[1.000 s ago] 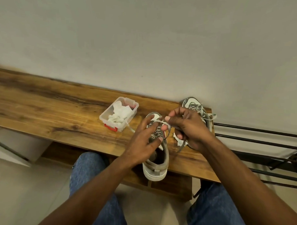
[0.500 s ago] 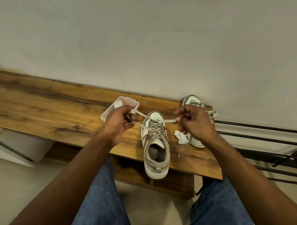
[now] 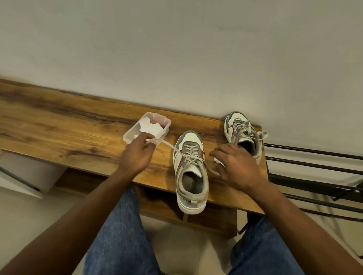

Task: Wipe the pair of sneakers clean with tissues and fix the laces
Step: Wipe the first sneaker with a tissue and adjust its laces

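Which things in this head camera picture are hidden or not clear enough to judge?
- Right lace end: the right hand covers it, so whether it holds anything is unclear.
- Crumpled tissue: mostly under that hand.
- Far sneaker: heel hidden behind the hand.
- Tissue box: near corner covered by the left hand, which pinches the left lace.

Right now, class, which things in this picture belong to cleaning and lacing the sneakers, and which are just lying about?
Belong to the job:
near sneaker
far sneaker
lace, pinched in the left hand
right hand
tub of tissues
crumpled tissue

Just lying about:
wooden bench
black metal rack
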